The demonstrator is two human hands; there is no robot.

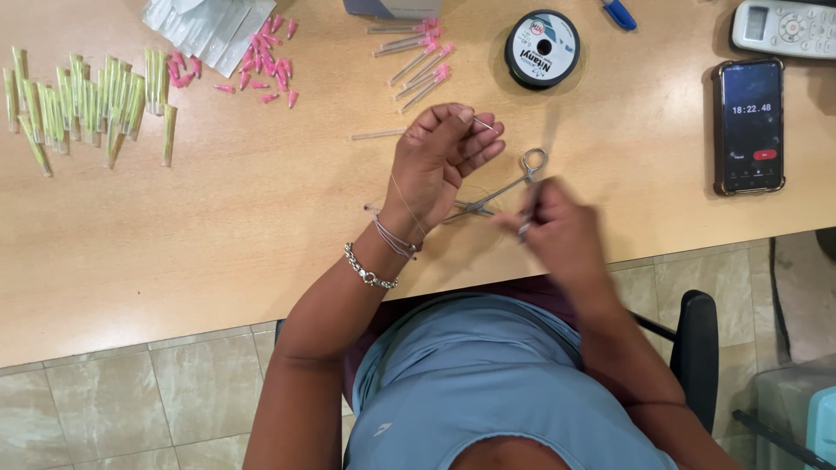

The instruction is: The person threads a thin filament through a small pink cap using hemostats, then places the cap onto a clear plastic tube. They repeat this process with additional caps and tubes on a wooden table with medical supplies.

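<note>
Two hands work over a pale wooden table [218, 226], both close to its near edge, which runs just behind the wrists; beyond that edge lies tiled floor [113, 400].

Landmark: the metal forceps [496, 193], scissor-handled, lying slantwise between the hands, ring handles up and to the right.

- Left hand [440, 157]: just left of the forceps, palm turned up, fingers curled narrow, pinching a thin clear needle tube [484, 124] at the fingertips. A fine line crosses the wrist, above a thread band and a chain bracelet [370, 271].
- Right hand [557, 228]: just right of the forceps, blurred, closed about the lower handle; the exact grip cannot be told.
- Open room: bare tabletop stretches well left of the forceps, and a smaller bare patch lies to its right.
- Spool of line [542, 48]: above the forceps, black rim, white label.
- Pink-tipped needles [418, 59]: above and left of the forceps, loosely piled; one clear tube [376, 135] lies nearer, left of the left hand.
- Pink caps [266, 61]: farther left, scattered beside clear packets [205, 26].
- Yellow-green sheaths [83, 104]: far left, in rough rows.
- Phone [749, 126]: well right of the forceps, screen lit.
- Remote control [784, 26]: above the phone.
</note>
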